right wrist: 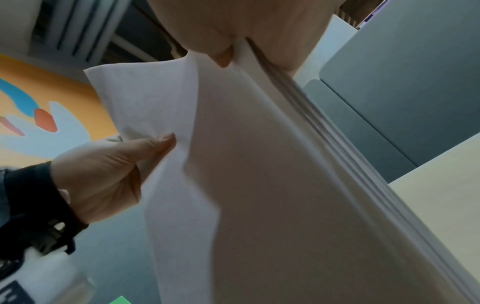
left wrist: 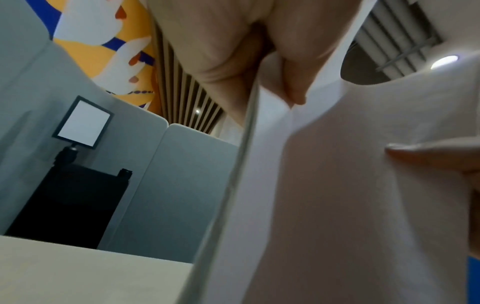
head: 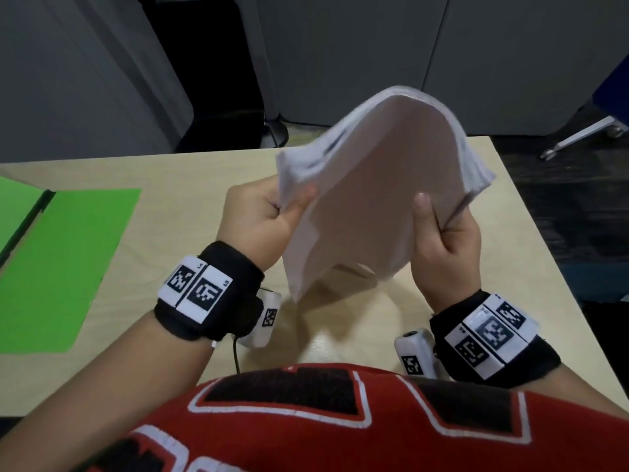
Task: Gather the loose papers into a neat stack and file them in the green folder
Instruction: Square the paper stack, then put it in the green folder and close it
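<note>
- Above the middle of the pale wood table [head: 425,294], both hands have the stack of papers [head: 371,185] lifted up off the surface, standing roughly on edge with the top curling over away from the person; sheets aren't lined up yet, edges fan out on the right side and a corner pokes down lower left
- left hand [head: 262,219] pinches the left edge of the stack, thumb on the near face and fingers curled round behind; from the right wrist view you can see that same left hand [right wrist: 103,174] with the thumb pressed flat on the paper
- right hand [head: 442,247] grips the right edge the same way, thumb on the front sheet, fingers wrapped behind; so neither hand is loose, both are clamped on the papers
- left wrist view is mostly just the stack of papers [left wrist: 350,195] filling the frame, pretty blurry, with the right hand's thumb coming in from the right edge of the picture
- right wrist view shows the stepped edges of the sheets running down the right side of the stack [right wrist: 285,185]; can't count them tbh
- green folder [head: 64,264] lies open flat on the left part of the table, well apart from the papers, nothing on it that I can see
- black wristbands with white coded tags on both wrists; red jersey [head: 323,427] at the bottom of the head view
- grey partition panels [head: 340,56] behind the table
</note>
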`<state>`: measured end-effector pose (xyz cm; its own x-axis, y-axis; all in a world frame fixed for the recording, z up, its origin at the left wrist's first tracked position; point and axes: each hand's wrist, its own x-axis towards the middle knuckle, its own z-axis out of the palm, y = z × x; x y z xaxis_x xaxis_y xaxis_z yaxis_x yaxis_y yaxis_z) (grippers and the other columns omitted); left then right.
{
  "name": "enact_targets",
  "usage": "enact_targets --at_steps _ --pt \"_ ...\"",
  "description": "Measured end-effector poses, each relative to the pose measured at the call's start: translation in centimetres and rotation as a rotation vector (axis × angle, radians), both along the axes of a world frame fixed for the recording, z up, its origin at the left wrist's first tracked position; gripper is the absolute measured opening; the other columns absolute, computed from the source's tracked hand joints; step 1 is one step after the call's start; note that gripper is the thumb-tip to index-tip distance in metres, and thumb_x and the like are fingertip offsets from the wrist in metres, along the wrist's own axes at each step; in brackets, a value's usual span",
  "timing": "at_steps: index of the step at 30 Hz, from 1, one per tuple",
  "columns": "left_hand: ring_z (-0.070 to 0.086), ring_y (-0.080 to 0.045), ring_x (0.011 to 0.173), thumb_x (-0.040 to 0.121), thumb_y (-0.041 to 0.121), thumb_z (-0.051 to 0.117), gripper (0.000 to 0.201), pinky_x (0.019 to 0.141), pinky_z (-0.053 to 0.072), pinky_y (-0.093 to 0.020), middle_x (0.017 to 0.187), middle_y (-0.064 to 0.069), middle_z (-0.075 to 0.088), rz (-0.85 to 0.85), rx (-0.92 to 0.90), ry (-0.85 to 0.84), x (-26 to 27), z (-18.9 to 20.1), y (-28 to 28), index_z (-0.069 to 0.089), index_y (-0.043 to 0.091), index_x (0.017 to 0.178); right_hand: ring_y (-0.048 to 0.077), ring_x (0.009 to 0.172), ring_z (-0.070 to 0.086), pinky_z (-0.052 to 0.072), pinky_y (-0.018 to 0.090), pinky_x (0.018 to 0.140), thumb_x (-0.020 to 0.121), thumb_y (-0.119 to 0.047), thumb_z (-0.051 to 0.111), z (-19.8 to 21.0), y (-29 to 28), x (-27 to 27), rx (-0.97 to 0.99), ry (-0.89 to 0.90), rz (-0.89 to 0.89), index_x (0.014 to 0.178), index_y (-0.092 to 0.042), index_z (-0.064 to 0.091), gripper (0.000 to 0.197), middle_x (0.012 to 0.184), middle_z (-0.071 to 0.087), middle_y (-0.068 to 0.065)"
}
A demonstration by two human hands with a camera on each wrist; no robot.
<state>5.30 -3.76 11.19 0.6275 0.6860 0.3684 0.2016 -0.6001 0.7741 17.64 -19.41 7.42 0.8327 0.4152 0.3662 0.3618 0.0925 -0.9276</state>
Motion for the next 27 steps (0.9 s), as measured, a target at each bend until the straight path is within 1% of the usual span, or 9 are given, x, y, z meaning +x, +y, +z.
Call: enact_targets --at_steps 2,4,6,8,13,18,21,23,27 --pt "0.070 -0.022 0.080 0.076 0.035 0.069 0.026 0.068 0.055 -0.034 0.078 -0.008 0.074 0.025 -0.124 0.000 -0.3 -0.4 0.4 0.072 0.010 0.080 -0.004 0.080 0.063 0.051 0.017 0.074 0.094 -0.021 0.055 -0.3 0.0 0.4 -0.007 0.055 -0.013 0.111 -0.015 0.061 0.019 0.084 0.067 -0.015" --pt "0.068 -0.005 0.083 0.067 0.040 0.072 0.027 0.073 0.055 -0.023 0.087 0.011 0.071 -0.020 -0.270 0.026 -0.8 -1.2 0.9 0.068 0.026 0.090 -0.006 0.083 0.063 0.050 0.015 0.074 0.089 -0.020 0.061 -0.7 0.1 0.7 -0.067 0.049 -0.010 0.112 -0.029 0.057 0.025 0.087 0.065 -0.027" --pt "0.066 0.004 0.088 0.064 0.035 0.075 0.036 0.076 0.052 -0.017 0.095 0.015 0.069 -0.103 -0.402 0.039 -1.4 -2.3 1.5 0.063 0.033 0.098 0.010 0.083 0.065 0.055 0.032 0.077 0.085 -0.023 0.062 -1.2 0.3 1.0 -0.178 0.054 0.017 0.104 -0.040 0.055 0.027 0.086 0.066 -0.026" --pt "0.065 0.006 0.088 0.068 0.029 0.076 0.034 0.078 0.050 -0.020 0.098 0.014 0.069 -0.145 -0.500 0.100 -1.6 -3.3 1.8 0.063 0.034 0.100 0.010 0.082 0.065 0.054 0.039 0.082 0.087 -0.020 0.060 -1.8 0.7 1.3 -0.313 0.072 0.067 0.098 -0.038 0.058 0.022 0.086 0.066 -0.022" --pt "0.061 0.017 0.068 0.078 0.032 0.067 0.006 0.066 0.050 -0.009 0.082 0.016 0.069 -0.046 -0.374 0.034 -1.5 -2.7 2.0 0.064 0.035 0.081 -0.021 0.081 0.057 0.043 0.005 0.073 0.097 -0.009 0.050 -1.4 0.6 0.9 -0.248 0.033 0.078 0.104 -0.034 0.060 0.028 0.081 0.064 -0.032" --pt "0.066 0.007 0.080 0.069 0.033 0.073 0.015 0.069 0.052 -0.012 0.079 0.026 0.072 -0.099 -0.413 -0.026 -2.1 -2.6 2.5 0.068 0.038 0.082 0.001 0.090 0.066 0.051 0.023 0.076 0.089 -0.019 0.060 -1.7 0.6 1.1 -0.243 0.105 0.088 0.094 -0.045 0.056 0.027 0.087 0.069 -0.024" --pt "0.065 0.002 0.083 0.072 0.038 0.066 0.013 0.073 0.051 -0.019 0.085 0.019 0.071 -0.109 -0.445 0.097 -2.0 -3.6 2.5 0.065 0.039 0.084 0.011 0.092 0.064 0.045 0.014 0.068 0.094 -0.018 0.053 -2.5 0.8 1.4 -0.421 0.164 0.190 0.102 -0.032 0.062 0.018 0.089 0.063 -0.022" --pt "0.063 0.007 0.081 0.076 0.038 0.061 0.009 0.071 0.048 -0.015 0.090 0.018 0.068 -0.094 -0.435 0.112 -1.8 -3.6 2.5 0.064 0.038 0.084 0.004 0.087 0.064 0.045 0.014 0.068 0.098 -0.019 0.047 -2.5 0.7 1.3 -0.431 0.163 0.186 0.106 -0.024 0.064 0.019 0.087 0.063 -0.023" --pt "0.065 0.010 0.076 0.081 0.022 0.070 0.013 0.070 0.049 -0.008 0.076 0.019 0.072 -0.103 -0.423 -0.041 -1.8 -2.6 2.7 0.068 0.035 0.080 -0.012 0.081 0.061 0.048 0.017 0.075 0.095 -0.020 0.054 -1.5 0.6 1.0 -0.266 0.124 0.101 0.096 -0.036 0.059 0.017 0.086 0.065 -0.023"
